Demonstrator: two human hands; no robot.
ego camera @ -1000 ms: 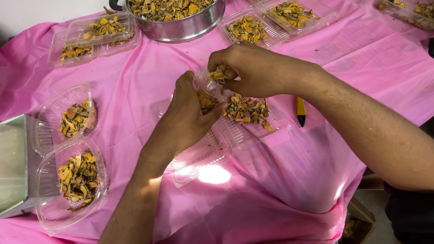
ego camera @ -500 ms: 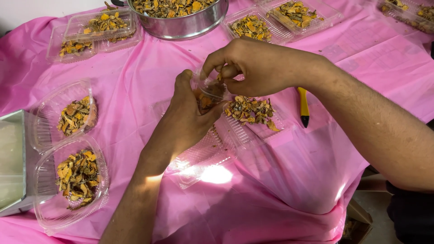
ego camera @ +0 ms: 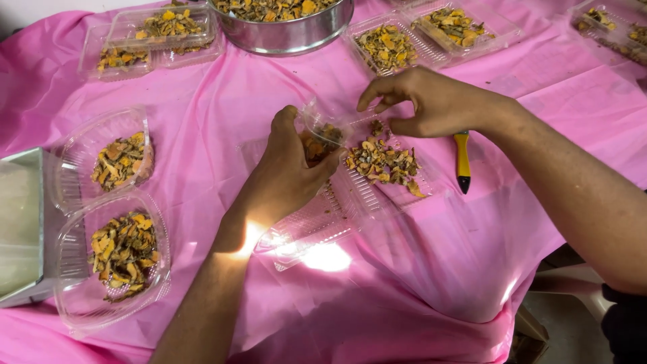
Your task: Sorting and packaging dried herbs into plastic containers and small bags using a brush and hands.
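Cup (ego camera: 322, 131): small, clear plastic, holding yellow-brown dried pieces.
Left hand (ego camera: 290, 172): my grip clamps the cup.
Right hand (ego camera: 431, 101): fingers curled, holding nothing, above the open tray (ego camera: 377, 195).

- right hand (ego camera: 431, 104) has let go of the small clear cup (ego camera: 322, 129), now lifted just right of it, fingers curled above the open tray (ego camera: 377, 195)
- left hand (ego camera: 290, 172) now holds the cup alone, tipped toward the pile of dried pieces (ego camera: 383, 162)

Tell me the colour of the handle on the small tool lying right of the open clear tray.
Yellow, with a black tip; the small tool shows best in the head view.
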